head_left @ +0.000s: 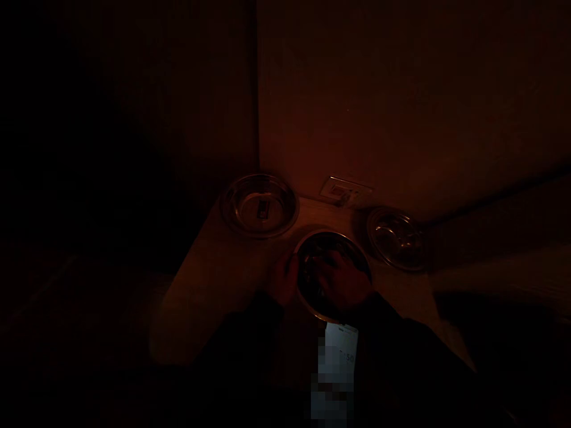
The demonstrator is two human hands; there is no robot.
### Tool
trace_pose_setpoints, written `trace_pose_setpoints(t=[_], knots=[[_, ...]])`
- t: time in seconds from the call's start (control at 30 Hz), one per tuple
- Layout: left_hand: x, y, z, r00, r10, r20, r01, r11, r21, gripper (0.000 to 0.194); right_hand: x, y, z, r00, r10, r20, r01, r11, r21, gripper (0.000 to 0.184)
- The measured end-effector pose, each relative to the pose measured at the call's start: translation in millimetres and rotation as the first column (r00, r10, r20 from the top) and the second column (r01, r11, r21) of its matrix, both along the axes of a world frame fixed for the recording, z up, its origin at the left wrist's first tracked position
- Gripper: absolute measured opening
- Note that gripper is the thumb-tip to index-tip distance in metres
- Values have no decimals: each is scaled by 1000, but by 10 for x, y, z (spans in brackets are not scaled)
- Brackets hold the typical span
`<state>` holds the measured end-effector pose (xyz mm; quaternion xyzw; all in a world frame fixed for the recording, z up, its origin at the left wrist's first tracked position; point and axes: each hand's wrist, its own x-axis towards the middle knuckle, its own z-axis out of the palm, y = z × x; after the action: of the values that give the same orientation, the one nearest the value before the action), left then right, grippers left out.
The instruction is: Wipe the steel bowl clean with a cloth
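Note:
The scene is very dark, lit dimly in red. A round metal bowl (322, 233) with dark contents, too dim to name, stands in the middle of a small wooden table (200, 285). My left hand (284, 278) is at the bowl's left side, with its fingers closed at the rim. Over the inside of the bowl reaches my right hand (341, 279), fingers pointing down and left among the contents. Whether those fingers pinch anything is hidden by the dark. Just below the bowl's near edge glows a phone screen (341, 351), partly blurred into blocks.
A round, shiny dish (232, 217) with a small dark rectangle in it sits at the table's back left. Another shiny round dish (397, 261) stands at the right. Behind the table, a wall (401, 107) carries a socket plate (328, 189) low down.

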<state>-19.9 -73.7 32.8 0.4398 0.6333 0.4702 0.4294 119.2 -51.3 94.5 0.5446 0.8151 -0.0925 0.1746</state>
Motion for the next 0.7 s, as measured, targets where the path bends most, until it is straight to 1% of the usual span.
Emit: trace_pose_setpoints(t=[0.1, 0.2, 0.3, 0.47, 0.57, 0.7], knots=[[3, -1, 5, 1000, -12, 2, 12, 1000, 25, 33, 13, 41, -46, 999, -2, 33, 1, 1000, 14, 41], [8, -6, 29, 1000, 8, 16, -8, 1000, -7, 32, 4, 56, -69, 999, 12, 49, -13, 1000, 22, 42], [11, -8, 55, 1000, 4, 13, -3, 999, -54, 32, -9, 23, -24, 997, 59, 46, -59, 998, -1, 40], [5, -5, 30, 1000, 14, -2, -14, 999, -50, 32, -3, -38, 69, 984, 176, 10, -175, 982, -65, 34], [-5, -9, -14, 1000, 4, -11, -4, 999, -40, 33, -13, -3, 39, 987, 158, 13, -157, 987, -39, 35], [-12, -13, -48, 999, -30, -12, 30, 999, 23, 34, -49, 81, -34, 995, 95, 21, -96, 995, 15, 37]])
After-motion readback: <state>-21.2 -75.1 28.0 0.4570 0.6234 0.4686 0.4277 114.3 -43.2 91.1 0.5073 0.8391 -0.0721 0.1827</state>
